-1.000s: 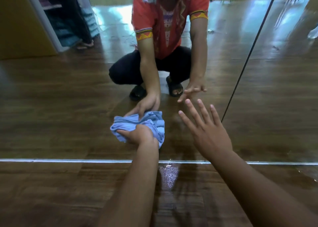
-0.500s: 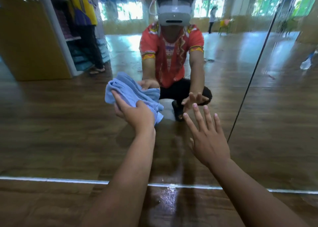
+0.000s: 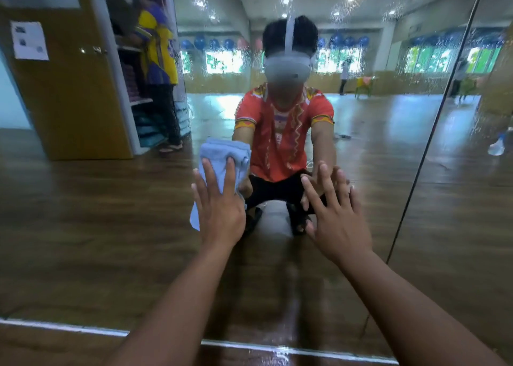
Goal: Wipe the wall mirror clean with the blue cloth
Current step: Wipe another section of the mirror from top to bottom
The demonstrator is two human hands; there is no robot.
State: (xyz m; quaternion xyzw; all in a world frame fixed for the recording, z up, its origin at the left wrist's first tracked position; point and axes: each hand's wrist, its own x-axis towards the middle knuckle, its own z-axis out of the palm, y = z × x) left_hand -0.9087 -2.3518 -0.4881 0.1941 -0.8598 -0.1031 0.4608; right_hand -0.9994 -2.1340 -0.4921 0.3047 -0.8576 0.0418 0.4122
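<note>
Left hand, fingers flat, pressed folded pale-blue cloth against glass wall mirror for wiping; right hand splayed, empty, probably bracing.

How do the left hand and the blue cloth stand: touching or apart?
Touching. The head view shows the left hand laid flat on the blue cloth, straight fingers spread over the fabric with no gap, against the mirror.

The dark wooden floor shows as a narrow strip along the bottom. The wall mirror stands at its far edge, its pale bottom rim meeting the boards. A wet patch glistens on the floor just beside that rim.
</note>
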